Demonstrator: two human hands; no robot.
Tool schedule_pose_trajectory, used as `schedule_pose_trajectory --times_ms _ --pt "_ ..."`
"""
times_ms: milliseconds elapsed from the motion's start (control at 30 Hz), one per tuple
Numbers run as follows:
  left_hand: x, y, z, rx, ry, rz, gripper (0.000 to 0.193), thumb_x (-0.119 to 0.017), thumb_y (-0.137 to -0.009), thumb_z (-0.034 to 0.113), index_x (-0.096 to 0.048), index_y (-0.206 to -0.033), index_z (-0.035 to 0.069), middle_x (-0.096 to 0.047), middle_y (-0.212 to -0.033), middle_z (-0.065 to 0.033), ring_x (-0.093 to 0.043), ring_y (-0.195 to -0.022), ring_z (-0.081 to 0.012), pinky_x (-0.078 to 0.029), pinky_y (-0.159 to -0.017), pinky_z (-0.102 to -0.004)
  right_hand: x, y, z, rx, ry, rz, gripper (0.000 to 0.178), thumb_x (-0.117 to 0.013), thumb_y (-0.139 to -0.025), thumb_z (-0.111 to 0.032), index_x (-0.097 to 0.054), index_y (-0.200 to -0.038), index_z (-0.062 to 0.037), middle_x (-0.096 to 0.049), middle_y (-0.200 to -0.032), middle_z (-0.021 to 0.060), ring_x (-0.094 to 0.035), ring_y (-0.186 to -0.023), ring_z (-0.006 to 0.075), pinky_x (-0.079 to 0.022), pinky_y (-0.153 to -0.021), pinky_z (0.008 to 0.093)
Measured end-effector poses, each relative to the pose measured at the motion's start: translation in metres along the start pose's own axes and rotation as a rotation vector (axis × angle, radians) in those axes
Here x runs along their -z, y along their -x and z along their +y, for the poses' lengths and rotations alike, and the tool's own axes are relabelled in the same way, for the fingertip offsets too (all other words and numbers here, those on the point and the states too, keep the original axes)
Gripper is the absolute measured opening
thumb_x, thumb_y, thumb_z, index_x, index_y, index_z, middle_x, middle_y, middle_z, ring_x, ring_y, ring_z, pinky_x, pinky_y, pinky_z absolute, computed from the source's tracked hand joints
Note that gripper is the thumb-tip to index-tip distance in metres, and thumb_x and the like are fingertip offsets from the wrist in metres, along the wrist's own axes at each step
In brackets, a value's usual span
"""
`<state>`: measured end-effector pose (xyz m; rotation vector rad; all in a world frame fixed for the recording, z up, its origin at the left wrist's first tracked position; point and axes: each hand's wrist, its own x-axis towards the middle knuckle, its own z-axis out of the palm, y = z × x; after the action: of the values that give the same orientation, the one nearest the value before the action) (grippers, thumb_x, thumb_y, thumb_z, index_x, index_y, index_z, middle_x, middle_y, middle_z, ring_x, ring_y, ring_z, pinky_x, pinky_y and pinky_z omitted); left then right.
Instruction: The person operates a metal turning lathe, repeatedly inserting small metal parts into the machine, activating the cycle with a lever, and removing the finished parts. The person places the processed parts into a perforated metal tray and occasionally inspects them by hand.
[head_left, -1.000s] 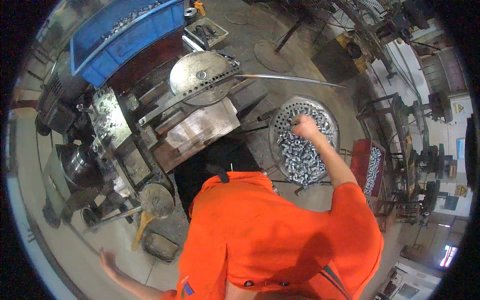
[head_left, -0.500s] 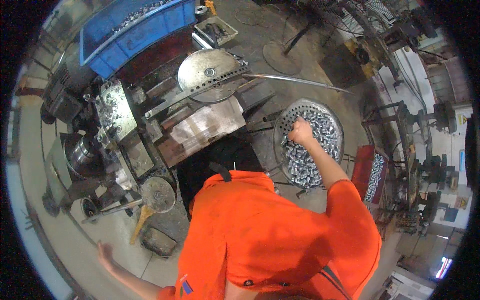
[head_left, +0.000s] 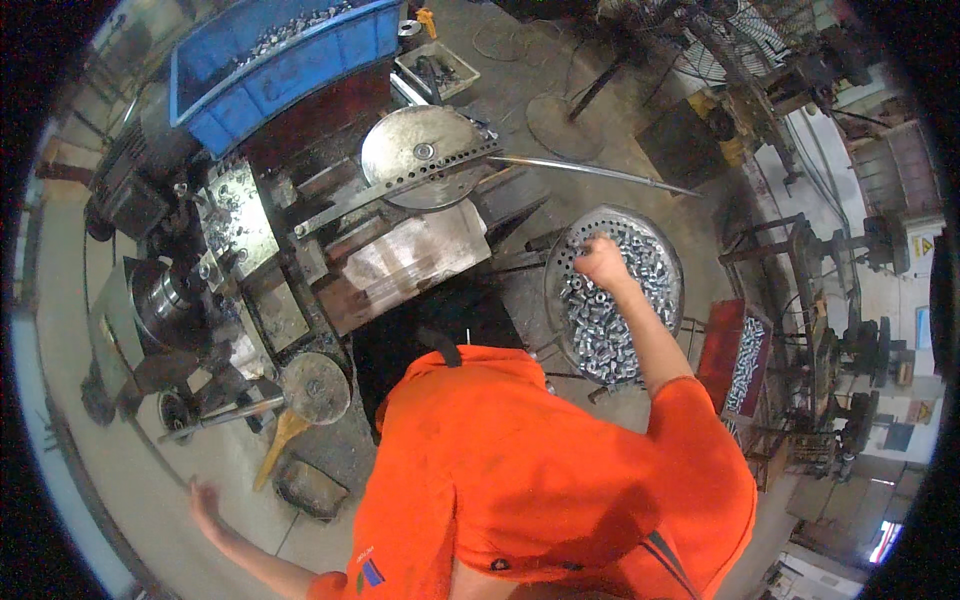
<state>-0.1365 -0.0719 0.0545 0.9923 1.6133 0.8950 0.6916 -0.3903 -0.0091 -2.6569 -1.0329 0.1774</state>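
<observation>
Reaching: your right hand (head_left: 603,262) sits in the round perforated pan (head_left: 560,262), right of centre frame, arm stretched up from your orange shirt (head_left: 540,480).
Right fingers: curled together into a fist down among the small metal sleeves (head_left: 600,330); can't tell whether they're clamped on any.
Sleeves: silvery short cylinders, piled loose, filling most of the pan; your fist rests on the upper part of the pile.
Left hand: (head_left: 203,497) lower left of frame, out to the side over the concrete floor (head_left: 150,470), touching nothing.
Left fingers: look spread apart; blurred, so not certain.
Machine: dark greasy press (head_left: 300,260) centre-left, just left of the pan, with a shiny sheet-metal chute (head_left: 415,255) sloping toward you.
Disc: round steel plate (head_left: 425,155) above the chute, upper centre, flat bar across it, long thin rod (head_left: 600,172) running right from it, above the pan.
Blue crate: (head_left: 270,80) upper left, behind the machine, holding more silvery parts.
Red bin: (head_left: 740,355) right of the pan, near it, with similar parts inside.
Small disc: (head_left: 315,387) lower left of the machine, near a wooden handle (head_left: 275,445) lying on the floor.
Small tray: (head_left: 435,68) top centre, right of the blue crate, dark bits inside.
</observation>
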Motion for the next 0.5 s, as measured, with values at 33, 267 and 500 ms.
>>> schedule_pose_trajectory --times_ms 33,267,500 --pt "-0.005 0.003 0.004 0.008 0.011 0.002 0.046 -0.060 -0.082 0.032 -0.051 -0.116 0.003 -0.053 -0.074 -0.0017 -0.052 -0.070 -0.0125 -0.044 -0.066 -0.0262 -0.002 0.001 0.004 0.022 0.044 -0.072 0.027 -0.061 -0.053 -0.022 -0.065 -0.071 -0.0025 -0.057 -0.091 0.0191 -0.056 -0.085 0.0335 -0.047 -0.075 0.0383" --pt "-0.017 0.008 0.006 -0.036 0.036 0.099 0.045 -0.061 -0.081 0.031 -0.051 -0.115 0.004 -0.055 -0.077 -0.0029 -0.053 -0.070 -0.0123 -0.044 -0.066 -0.0265 0.003 0.003 0.001 0.064 0.218 -0.229 0.032 -0.060 -0.053 -0.019 -0.068 -0.081 -0.0075 -0.055 -0.111 0.0146 -0.055 -0.100 0.0272 -0.045 -0.084 0.0327" --pt "0.002 -0.004 0.007 0.107 -0.136 0.053 0.044 -0.060 -0.082 0.034 -0.053 -0.114 0.005 -0.055 -0.082 -0.0026 -0.053 -0.074 -0.0132 -0.045 -0.070 -0.0281 -0.011 -0.011 -0.004 0.290 0.438 -0.273 0.030 -0.055 -0.059 -0.021 -0.066 -0.082 -0.0066 -0.051 -0.109 0.0146 -0.047 -0.105 0.0281 -0.037 -0.088 0.0407"
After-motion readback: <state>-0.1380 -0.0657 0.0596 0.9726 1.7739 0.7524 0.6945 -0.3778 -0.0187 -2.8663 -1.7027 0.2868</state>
